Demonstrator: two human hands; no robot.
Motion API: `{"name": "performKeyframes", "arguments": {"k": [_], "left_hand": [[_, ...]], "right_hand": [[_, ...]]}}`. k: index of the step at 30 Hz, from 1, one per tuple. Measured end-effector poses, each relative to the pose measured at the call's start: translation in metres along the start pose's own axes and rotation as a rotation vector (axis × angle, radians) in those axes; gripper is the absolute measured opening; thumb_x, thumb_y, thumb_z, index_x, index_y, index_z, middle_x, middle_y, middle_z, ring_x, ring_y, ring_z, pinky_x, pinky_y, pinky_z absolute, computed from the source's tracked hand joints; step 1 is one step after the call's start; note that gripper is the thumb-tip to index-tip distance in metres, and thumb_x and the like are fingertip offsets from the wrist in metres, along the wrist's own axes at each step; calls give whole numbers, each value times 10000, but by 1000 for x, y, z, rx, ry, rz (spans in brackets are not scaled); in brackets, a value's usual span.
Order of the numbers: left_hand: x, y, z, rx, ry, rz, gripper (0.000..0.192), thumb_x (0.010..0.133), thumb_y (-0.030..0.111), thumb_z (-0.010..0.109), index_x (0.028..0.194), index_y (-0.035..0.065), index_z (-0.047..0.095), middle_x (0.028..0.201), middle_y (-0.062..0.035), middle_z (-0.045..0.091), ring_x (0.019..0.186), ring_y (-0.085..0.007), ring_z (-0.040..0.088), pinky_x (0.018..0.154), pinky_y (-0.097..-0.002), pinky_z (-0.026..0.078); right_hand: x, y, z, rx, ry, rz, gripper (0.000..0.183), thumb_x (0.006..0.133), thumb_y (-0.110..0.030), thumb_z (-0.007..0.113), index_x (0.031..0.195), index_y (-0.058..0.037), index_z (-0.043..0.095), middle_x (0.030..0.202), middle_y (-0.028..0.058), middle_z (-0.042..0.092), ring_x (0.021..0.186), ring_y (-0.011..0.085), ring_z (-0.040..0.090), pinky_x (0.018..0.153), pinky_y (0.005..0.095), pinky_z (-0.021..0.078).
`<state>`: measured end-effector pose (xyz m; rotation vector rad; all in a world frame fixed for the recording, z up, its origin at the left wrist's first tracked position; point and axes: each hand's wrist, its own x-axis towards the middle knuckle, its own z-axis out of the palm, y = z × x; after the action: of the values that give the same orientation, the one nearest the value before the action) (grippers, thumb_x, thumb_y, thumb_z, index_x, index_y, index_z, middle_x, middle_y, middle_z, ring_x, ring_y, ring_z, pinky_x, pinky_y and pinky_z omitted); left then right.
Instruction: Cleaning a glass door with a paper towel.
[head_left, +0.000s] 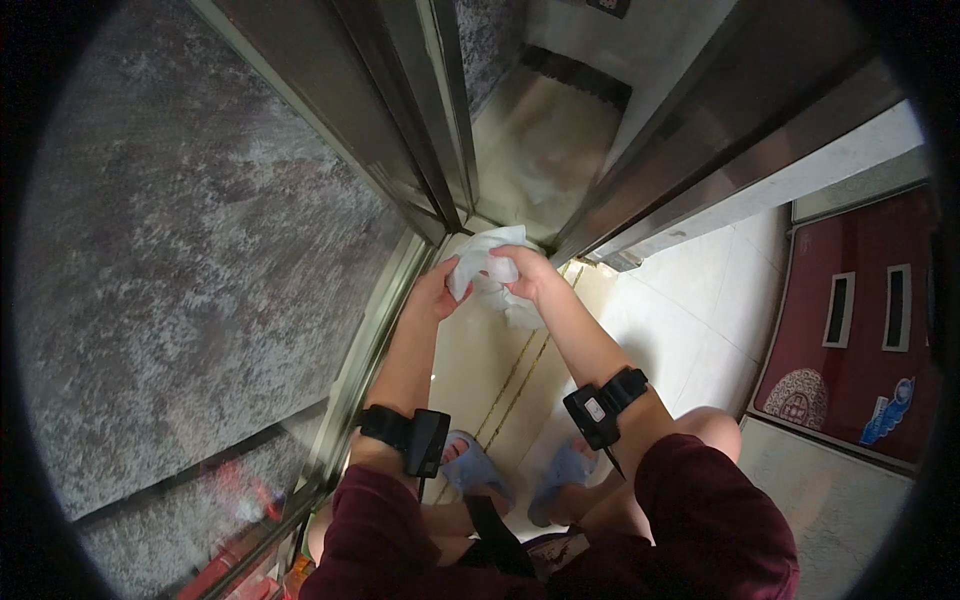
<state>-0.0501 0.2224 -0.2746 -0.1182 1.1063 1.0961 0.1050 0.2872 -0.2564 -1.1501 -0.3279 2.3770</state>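
Observation:
A crumpled white cloth or wipe (480, 246) is stretched between both hands, low in the corner of a dark metal door frame. Its left end is pinched by my left hand (437, 289), fingers curled around the edge. On the other side my right hand (526, 271) grips a folded part, thumb on top. More of the white material (520, 313) hangs or lies below the hands; I cannot tell whether it touches the floor.
A grey mottled panel (217, 225) in a metal frame fills the left. Dark door profiles (675, 135) rise at the right. Gold lines (517, 375) cross the pale floor tiles near blue slippers (476, 469). A dark red cabinet (862, 360) stands far right. Black devices are strapped to both arms.

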Motion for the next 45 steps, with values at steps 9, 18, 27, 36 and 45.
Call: {"name": "performKeyframes", "arguments": {"k": [9, 18, 27, 36, 45], "left_hand": [[47, -11, 3, -327, 86, -80, 211, 825, 216, 467, 949, 46, 462, 869, -94, 525, 759, -202, 532, 563, -290, 480], [78, -9, 35, -429, 63, -14, 226, 808, 125, 473, 975, -10, 404, 922, -162, 496, 846, -279, 530, 752, -385, 482], [116, -22, 38, -266, 263, 96, 236, 753, 97, 539, 961, 22, 457, 948, -120, 491, 815, -255, 530, 675, -376, 495], [118, -21, 36, -336, 122, -104, 281, 755, 143, 529, 993, 49, 413, 877, -96, 476, 858, -238, 496, 761, -366, 449], [150, -13, 37, -283, -43, 121, 162, 774, 24, 402, 925, -36, 415, 912, -155, 497, 829, -272, 519, 766, -390, 450]], "right_hand": [[26, 11, -21, 271, 108, 8, 288, 817, -94, 410, 1062, 58, 408, 1034, 189, 499, 913, 313, 524, 792, 403, 467], [24, 1, -26, 779, 92, -112, 328, 850, -87, 249, 1058, 154, 324, 1018, 266, 481, 949, 360, 509, 841, 394, 450], [57, 2, -52, 577, 224, -130, 285, 814, -69, 326, 1079, 24, 375, 1027, 150, 492, 949, 301, 507, 826, 417, 435], [71, 7, -64, 588, 214, -170, 270, 827, -65, 294, 1038, 75, 388, 1011, 190, 492, 919, 320, 519, 811, 403, 459], [98, -5, -60, 761, 126, -168, 267, 812, -9, 259, 1008, 144, 356, 1016, 233, 465, 915, 330, 515, 823, 388, 457]]}}
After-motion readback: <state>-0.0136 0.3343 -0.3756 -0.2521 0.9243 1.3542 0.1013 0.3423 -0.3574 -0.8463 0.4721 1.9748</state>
